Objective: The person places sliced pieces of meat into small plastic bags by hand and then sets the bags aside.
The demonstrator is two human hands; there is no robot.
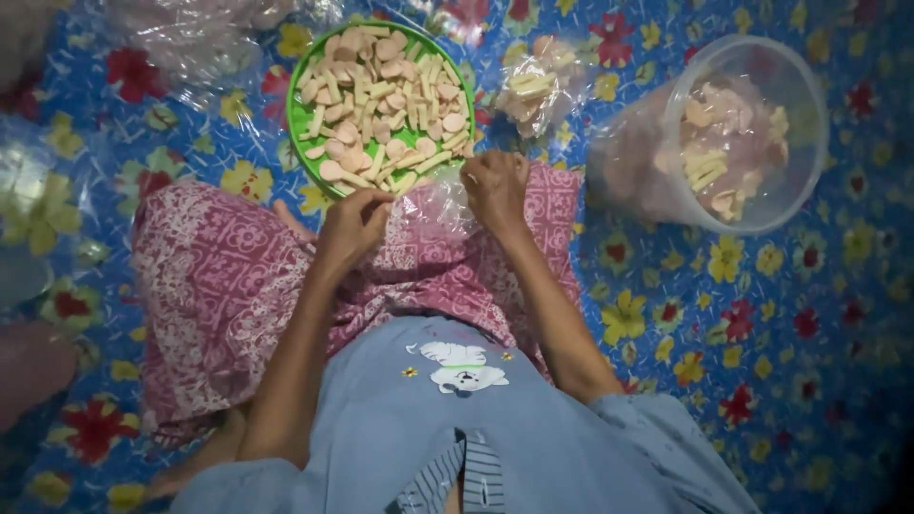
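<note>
On my lap, both hands pinch a thin clear plastic bag (433,205) beside the round green plate (303,86) of pale snack pieces: left hand (354,227) and right hand (495,186) each closed on its flimsy, slippery rim, best held at the mouth

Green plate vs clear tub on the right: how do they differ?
The green plate is shallow, opaque and heaped with loose snack pieces; the clear tub is deep, see-through and holds pieces packed in plastic bags. The green plate lies right at the left hand and right hand, which hold a small clear bag; the clear tub stands apart from both hands. Both are round, rest on the flowered mat and contain the same pale sticks and discs.
</note>
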